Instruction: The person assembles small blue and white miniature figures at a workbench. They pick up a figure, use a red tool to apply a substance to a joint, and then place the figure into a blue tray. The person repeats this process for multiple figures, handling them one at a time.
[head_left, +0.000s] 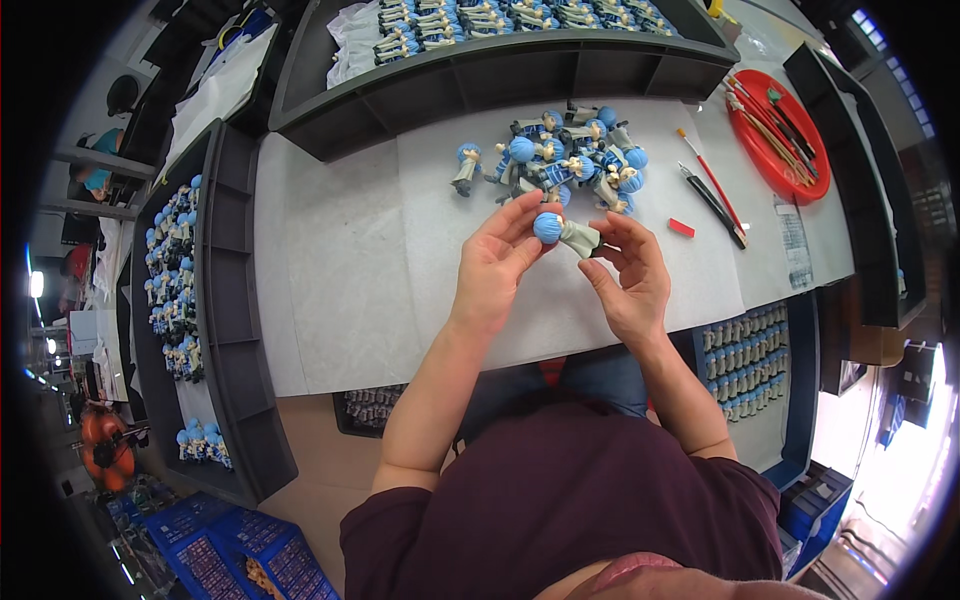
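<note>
A small painted figurine (578,238) with blue hair and a pale coat lies sideways between my two hands, just above the white-covered table (350,270). My left hand (497,262) pinches it at the head end. At its other end, the fingers and thumb of my right hand (632,280) close round the dark base. Right behind my hands is a loose pile of similar blue-haired figurines (575,155). One lone figurine (467,168) stands a little to the left of that pile. A small red block (681,228) lies near my right hand.
A grey tray (520,75) with rows of figurines spans the back. Another grey tray (232,300) of figurines stands left. Right are a red brush (712,180), a black pen-like tool (715,208) and a red dish (745,100) of brushes. A figurine tray (803,390) sits low right.
</note>
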